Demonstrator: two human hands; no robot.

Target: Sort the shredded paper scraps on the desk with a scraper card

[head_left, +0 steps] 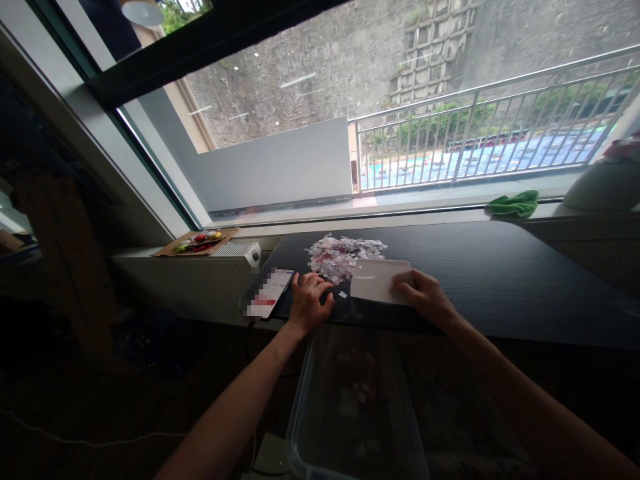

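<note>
A heap of small paper scraps [340, 257], mostly white with some pinkish bits, lies on a black tabletop [465, 273]. My right hand [423, 293] grips a flat, pale, rectangular scraper [377, 280] by its right end, with the thumb on its face. The scraper stands tilted at the heap's front right side. My left hand [311, 300] rests at the front left of the heap, fingers apart and slightly bent, with nothing visible in it. One loose scrap [343, 294] lies between the hands. Just left of my left hand is a phone [270, 293] with a lit screen.
Below the table edge stands a clear plastic bin [295, 427] with a few scraps inside. A green cloth [515, 204] and a whitish bottle [607, 180] sit on the sill at right. Left of the table is a radiator [215, 287] with a brown paper sheet [167, 250] on top.
</note>
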